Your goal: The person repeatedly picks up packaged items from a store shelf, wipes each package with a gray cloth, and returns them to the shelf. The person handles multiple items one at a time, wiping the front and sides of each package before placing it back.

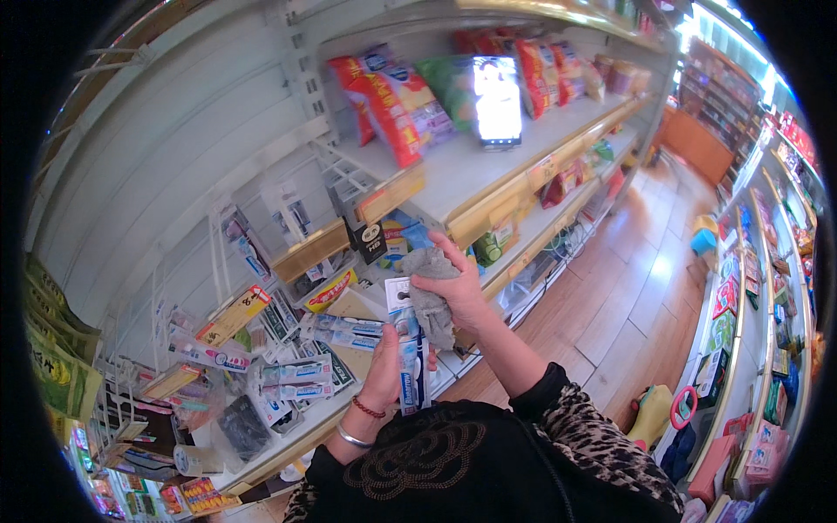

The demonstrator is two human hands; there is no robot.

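Note:
My left hand (381, 374) grips a packaged toothbrush (412, 372) upright close to my chest; the blister pack bears the Bluearrow name. A grey cloth (431, 294) is bunched in my right hand (461, 291), and it lies against the upper part of the pack, beside the white hang tab (397, 294). More toothbrush packs (346, 330) lie on the shelf just left of my hands. Another pair of toothbrush packs (297, 379) rests further left among small boxed goods.
A lit phone (498, 101) stands on the upper shelf (451, 170) before red snack bags (386, 111). Wire hooks with price tags (234, 317) jut out at left. A tiled aisle (608, 294) runs at right, past a yellow ride-on toy (650, 415) and stocked shelves (732, 294).

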